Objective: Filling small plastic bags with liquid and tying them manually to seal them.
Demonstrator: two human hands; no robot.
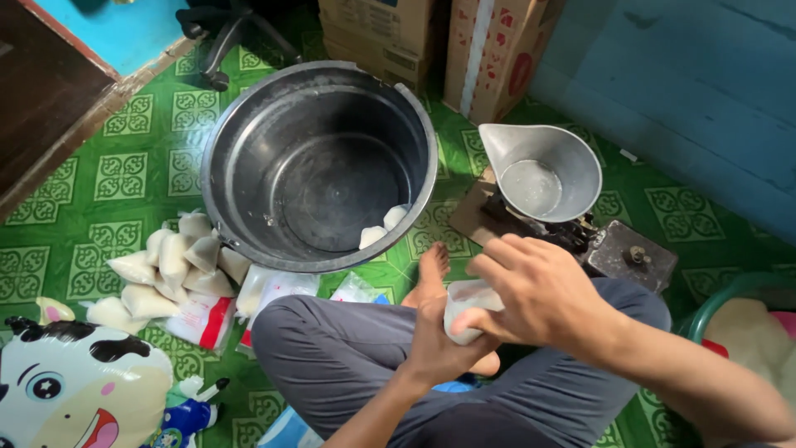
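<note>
I sit cross-legged on a green patterned floor. Both hands hold a small clear plastic bag [466, 309] filled with white stuff, above my lap. My left hand [438, 342] grips the bag from below and the side. My right hand [535, 292] closes over its top. In front of me a big dark metal pot [249, 124] leans tilted, with two white lumps [381, 228] at its lower inside edge. A metal scale pan [541, 170] sits on a dark weighing scale [618, 253] to the right of the pot.
A pile of filled white bags [170, 270] lies left of my knee, with flat packets [274, 290] beside it. A cow-shaped inflatable toy [75, 390] is at the lower left. Cardboard boxes [489, 50] stand behind the pot. A green-rimmed basin [738, 290] is at the right.
</note>
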